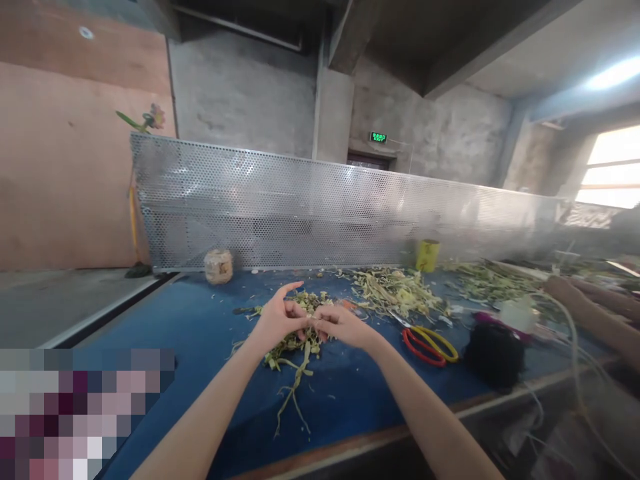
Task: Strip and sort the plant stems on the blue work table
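Note:
My left hand (283, 319) and my right hand (345, 324) meet over a small heap of pale green, dried-looking plant stems (287, 361) on the blue tabletop (200, 353). Thumb and fingers of each are pinched together at what looks like a thin plant stem, mostly hidden by the fingertips. The left forefinger is raised and bent away from that pinch. Below the hands, a forked, root-like stem (296, 390) trails toward the front edge. Scissors (427, 345) with one red and one yellow handle loop lie right of my right hand, blades partly open.
A larger plant heap (393, 290) lies behind the scissors. A yellow container (427, 255) and a whitish jar-like object (219, 267) stand before the perforated metal screen (280, 213). To the right are a black bundle (494, 353), a pale hose (574, 347) and another person's arm (595, 307).

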Available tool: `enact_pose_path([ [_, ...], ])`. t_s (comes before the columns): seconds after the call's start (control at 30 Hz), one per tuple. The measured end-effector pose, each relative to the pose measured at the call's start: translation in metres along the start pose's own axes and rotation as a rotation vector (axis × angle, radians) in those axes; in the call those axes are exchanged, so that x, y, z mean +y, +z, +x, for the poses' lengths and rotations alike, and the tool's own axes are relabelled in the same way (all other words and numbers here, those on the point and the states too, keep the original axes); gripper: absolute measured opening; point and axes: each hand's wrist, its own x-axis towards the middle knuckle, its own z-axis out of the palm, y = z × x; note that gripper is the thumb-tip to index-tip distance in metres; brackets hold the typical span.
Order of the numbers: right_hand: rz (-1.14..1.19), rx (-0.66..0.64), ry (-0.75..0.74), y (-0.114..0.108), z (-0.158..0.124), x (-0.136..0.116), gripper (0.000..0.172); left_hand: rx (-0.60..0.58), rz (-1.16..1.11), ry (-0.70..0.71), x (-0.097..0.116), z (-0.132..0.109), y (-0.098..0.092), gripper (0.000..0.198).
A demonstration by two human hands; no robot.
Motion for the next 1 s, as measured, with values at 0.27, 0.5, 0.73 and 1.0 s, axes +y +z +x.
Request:
enact_pose_path([
  [0.27,-0.086,0.045,0.102,0.0,0.006,-0.006,0.029,-0.038,-0.002,-0.01,0.004,-0.004,0.004,0.092],
  [0.5,-0.283,0.127,0.066,-0.006,0.002,-0.011,0.032,-0.05,-0.105,-0.058,-0.001,0.0,0.002,0.103],
  [0.73,-0.611,0.224,0.236,-0.011,-0.004,-0.005,0.037,0.103,-0.045,-0.095,-0.009,0.003,0.002,0.103],
  [1.0,-1.003,0.504,0.98,-0.067,-0.093,0.049,0.019,0.275,-0.046,-0.067,-0.007,0.006,0.002,0.107],
])
